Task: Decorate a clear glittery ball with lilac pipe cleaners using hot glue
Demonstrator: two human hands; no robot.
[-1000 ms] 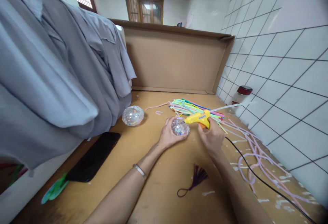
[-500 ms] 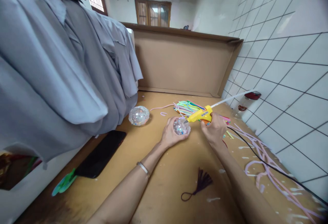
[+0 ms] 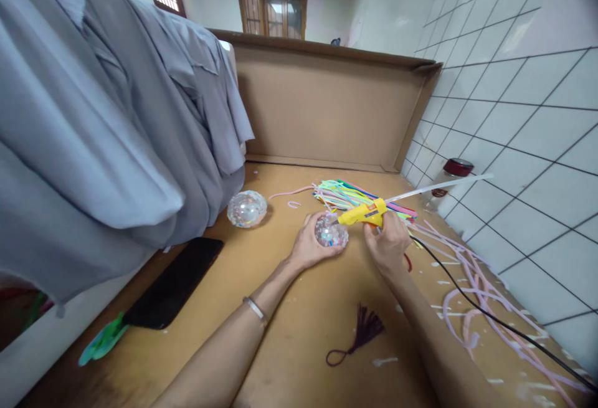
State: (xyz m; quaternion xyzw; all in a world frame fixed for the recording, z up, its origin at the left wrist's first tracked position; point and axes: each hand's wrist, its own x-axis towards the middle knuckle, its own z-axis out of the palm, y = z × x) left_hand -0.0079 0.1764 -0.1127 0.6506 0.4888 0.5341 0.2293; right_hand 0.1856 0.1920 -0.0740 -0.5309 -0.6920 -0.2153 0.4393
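My left hand (image 3: 309,243) is wrapped round a clear faceted bowl (image 3: 332,237), steadying it on the tabletop with its hollow side up. In my right hand (image 3: 389,243) is a yellow hot glue gun (image 3: 362,213), its nozzle at the bowl's upper rim; whether the tip touches cannot be made out. A long translucent glue stick (image 3: 439,188) sticks out of the gun's back. Another clear faceted bowl (image 3: 247,209) sits to the left, apart from my hands. Behind the gun lies a bundle of colourful pipe cleaners (image 3: 339,193).
A black phone (image 3: 175,283) lies at left and a dark tassel (image 3: 362,331) in front. Loose pink strips (image 3: 486,293) and the gun's black cord (image 3: 471,299) run along the right. A red-lidded jar (image 3: 441,190) stands by the tiled wall. Grey clothing (image 3: 140,134) hangs over the left side.
The glue gun has tilted so its glue stick points lower and further right. The nozzle stays at the bowl's rim. My left hand keeps its hold, and the view has shifted slightly.
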